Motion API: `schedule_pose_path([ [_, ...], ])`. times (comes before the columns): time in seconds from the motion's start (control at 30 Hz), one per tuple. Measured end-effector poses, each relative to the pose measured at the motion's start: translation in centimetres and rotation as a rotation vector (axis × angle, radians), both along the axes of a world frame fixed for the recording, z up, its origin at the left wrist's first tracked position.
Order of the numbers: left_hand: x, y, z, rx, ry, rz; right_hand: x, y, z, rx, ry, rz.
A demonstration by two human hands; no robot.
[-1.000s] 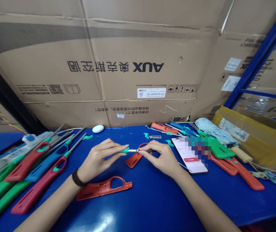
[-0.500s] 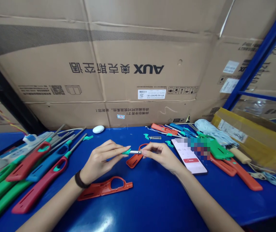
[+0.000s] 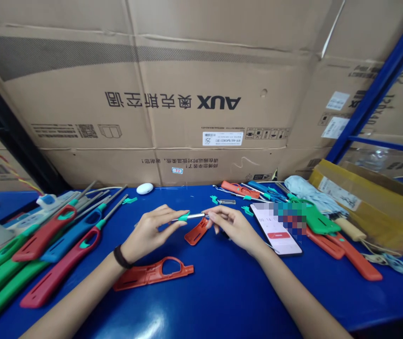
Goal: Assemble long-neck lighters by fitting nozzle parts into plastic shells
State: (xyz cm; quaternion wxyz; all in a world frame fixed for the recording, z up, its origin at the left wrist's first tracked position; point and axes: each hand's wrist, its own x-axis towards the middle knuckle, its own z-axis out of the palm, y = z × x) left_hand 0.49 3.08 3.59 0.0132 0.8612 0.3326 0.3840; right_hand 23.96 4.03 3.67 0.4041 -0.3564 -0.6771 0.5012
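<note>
My left hand (image 3: 152, 231) pinches a thin metal tube with a green collar (image 3: 190, 217) between thumb and fingers, above the blue table (image 3: 222, 292). My right hand (image 3: 231, 226) meets the tube's free end, fingertips pinched close at it. An orange lighter half-shell (image 3: 196, 232) lies on the table just below both hands. A second, longer orange shell (image 3: 152, 274) lies nearer to me, by my left wrist with its black band.
Several finished red, blue and green long-nosed lighters (image 3: 46, 245) lie at the left. A phone (image 3: 276, 228) lies right of my hands, with more lighter parts (image 3: 328, 230) and a folded umbrella (image 3: 314, 197) beyond. Cardboard boxes (image 3: 173, 103) wall the back. A white oval object (image 3: 145, 188) sits by them.
Both hands have lifted slightly, and the tube has tilted up at its right end. My right hand's fingers have slid to the tube's tip. The orange shell stays on the table.
</note>
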Motion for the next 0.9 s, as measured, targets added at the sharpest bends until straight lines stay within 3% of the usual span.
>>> schedule_pose_path([
  [0.53,-0.5,-0.2,0.5,-0.154,0.021,0.111,-0.3,0.3,-1.0,-0.153,0.018,0.039],
  [0.73,-1.3,0.4,0.5,-0.289,0.091,0.041,0.2,0.4,-1.0,-0.107,-0.080,-0.009],
  [0.9,-1.3,0.7,0.4,-0.362,0.123,0.001,0.1,0.5,-1.9,-0.043,-0.177,0.030],
])
